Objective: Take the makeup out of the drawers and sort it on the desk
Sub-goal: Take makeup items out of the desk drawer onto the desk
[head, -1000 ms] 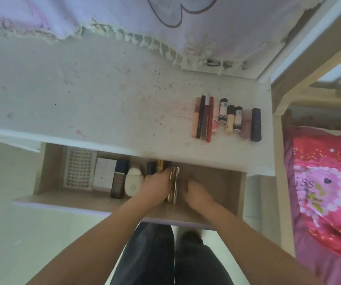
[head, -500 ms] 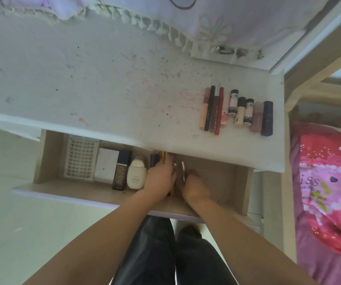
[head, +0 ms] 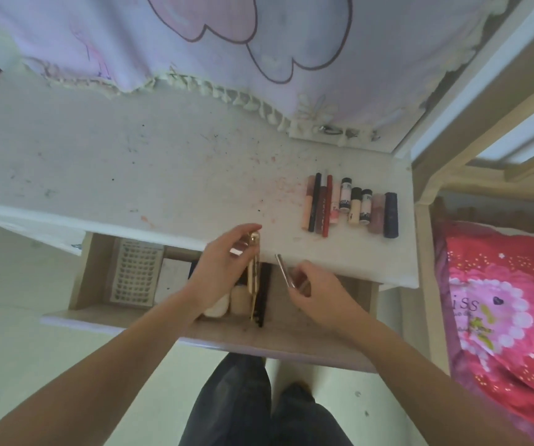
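Drawer (head: pixel 95 278): open, pulled out below the white surface (head: pixel 130 175), light wood walls.

Lash tray (head: pixel 135 273): well left of the left hand, flat in the drawer, rows of small pieces.

White box (head: pixel 172 280): between the lash tray and the left hand, partly hidden by the wrist.

Left hand (head: pixel 222 272): raised over the drawer at the surface's front edge, fingers curled round a gold tube (head: pixel 254 272); the tube stands near upright, its round cap at the fingertips.

Cream bottles (head: pixel 238 299): just below the left hand, in the drawer, beside a dark flat item (head: pixel 265 294) whose kind cannot be told.

Right hand (head: pixel 318 292): just right of the left hand, apart from it, pinching a slim silver tube (head: pixel 283 272) that tilts up and left over the surface's edge.

Sorted row (head: pixel 352 204): beyond and right of the right hand, on the surface; pencils, small black-capped bottles and tubes lying side by side, touching, a dark blue tube (head: pixel 391 214) at the far right.

Bed (head: pixel 500 317): far right of both hands, red floral cover.
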### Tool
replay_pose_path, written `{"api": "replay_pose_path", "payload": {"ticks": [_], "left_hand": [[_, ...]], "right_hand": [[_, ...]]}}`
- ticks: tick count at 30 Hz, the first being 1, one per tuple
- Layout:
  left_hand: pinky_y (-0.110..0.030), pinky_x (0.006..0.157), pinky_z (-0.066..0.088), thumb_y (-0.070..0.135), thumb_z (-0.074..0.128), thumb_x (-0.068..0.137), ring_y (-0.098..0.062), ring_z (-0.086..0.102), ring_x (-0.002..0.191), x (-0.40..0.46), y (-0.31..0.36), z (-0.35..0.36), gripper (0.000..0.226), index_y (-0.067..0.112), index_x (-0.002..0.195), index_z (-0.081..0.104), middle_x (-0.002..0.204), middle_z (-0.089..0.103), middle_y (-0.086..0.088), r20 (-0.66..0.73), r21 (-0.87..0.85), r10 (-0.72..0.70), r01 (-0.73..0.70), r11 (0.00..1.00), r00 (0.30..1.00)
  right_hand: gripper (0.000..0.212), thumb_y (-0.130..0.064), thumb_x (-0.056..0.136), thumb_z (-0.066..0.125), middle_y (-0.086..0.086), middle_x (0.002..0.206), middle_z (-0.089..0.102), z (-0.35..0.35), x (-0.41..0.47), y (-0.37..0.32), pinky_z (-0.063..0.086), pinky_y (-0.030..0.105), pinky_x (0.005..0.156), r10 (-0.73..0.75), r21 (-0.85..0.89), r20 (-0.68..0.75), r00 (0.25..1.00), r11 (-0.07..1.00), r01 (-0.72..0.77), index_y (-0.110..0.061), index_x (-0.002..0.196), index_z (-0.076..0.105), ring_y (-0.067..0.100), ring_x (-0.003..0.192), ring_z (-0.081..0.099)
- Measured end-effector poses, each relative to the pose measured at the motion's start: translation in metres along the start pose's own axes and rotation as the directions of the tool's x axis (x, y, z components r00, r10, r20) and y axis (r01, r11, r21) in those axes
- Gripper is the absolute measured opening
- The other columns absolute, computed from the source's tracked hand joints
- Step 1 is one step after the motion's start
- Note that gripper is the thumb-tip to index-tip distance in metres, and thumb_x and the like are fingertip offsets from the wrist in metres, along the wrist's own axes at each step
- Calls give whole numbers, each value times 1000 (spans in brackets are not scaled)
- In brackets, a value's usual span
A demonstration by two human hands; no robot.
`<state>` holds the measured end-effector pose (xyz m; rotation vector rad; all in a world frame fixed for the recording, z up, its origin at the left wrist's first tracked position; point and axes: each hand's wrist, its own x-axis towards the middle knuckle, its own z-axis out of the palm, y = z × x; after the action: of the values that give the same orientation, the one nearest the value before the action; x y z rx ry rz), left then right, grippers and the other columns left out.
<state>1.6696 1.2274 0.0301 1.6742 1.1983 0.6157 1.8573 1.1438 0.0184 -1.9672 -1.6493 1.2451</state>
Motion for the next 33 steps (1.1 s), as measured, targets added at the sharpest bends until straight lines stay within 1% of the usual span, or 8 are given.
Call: {"api": "replay_pose_path", "payload": {"ticks": [3,7,10,18,22,25,29,33], "left_hand": [[-15,71,52,16,60,90,-3,61,82,44,24,-10,33,31,118,57,92,62,14,-42,-16,32,-33,999,999],[-21,69,54,20,57,91,-8,62,81,103,33,3,34,26,124,55,93,61,8,-1,62,-5,5,998,1000],[-26,71,54,23,57,91,-12,61,77,131,28,19,34,24,125,55,90,60,4,17,116,-67,64,991,998],[-27,85,46,27,56,92,-22,60,99,156,21,39,40,12,129,53,110,62,-9,-6,238,-130,128,963,991],[-38,94,48,20,50,93,-24,58,105,150,24,41,40,12,132,51,115,60,-11,46,200,-169,157,967,984],[-36,92,50,17,46,94,-21,59,103,136,28,38,39,14,133,50,114,61,-8,80,167,-172,157,973,982],[-27,79,51,17,45,96,-14,61,87,93,19,24,26,21,119,55,100,62,0,37,138,-136,129,982,990],[-15,60,45,16,47,95,-4,58,69,17,-17,15,15,28,91,56,77,60,9,-28,141,-144,146,979,989]], "right_hand": [[23,-25,91,58,-12,87,58,-35,24,-24,47,13,57,-3,118,-174,985,993,23,-30,110,45,3,74,60],[50,-21,92,55,-6,82,59,-57,68,-40,49,24,65,31,85,-326,945,996,-3,-20,137,33,8,73,60],[47,-20,92,52,4,85,61,-55,92,-44,53,39,67,4,-86,-368,930,996,-38,-14,135,33,21,75,62],[49,-21,97,44,12,119,58,-45,115,-43,45,37,61,-2,-474,-441,897,849,-231,-6,140,28,32,90,65],[46,-22,95,45,8,109,62,-45,112,-41,38,33,57,-5,-514,-436,900,822,-245,-10,138,31,30,84,65],[30,-25,97,43,3,95,63,-49,100,-43,47,33,59,-32,-480,-448,894,852,-210,-14,125,42,27,76,64],[21,-25,97,42,-7,81,57,-38,61,-40,47,30,56,-227,-376,-379,897,923,74,-17,113,53,15,64,56],[21,-27,98,39,0,95,64,14,25,-16,51,32,69,-247,-369,-23,969,903,222,-17,106,55,20,79,62]]}}
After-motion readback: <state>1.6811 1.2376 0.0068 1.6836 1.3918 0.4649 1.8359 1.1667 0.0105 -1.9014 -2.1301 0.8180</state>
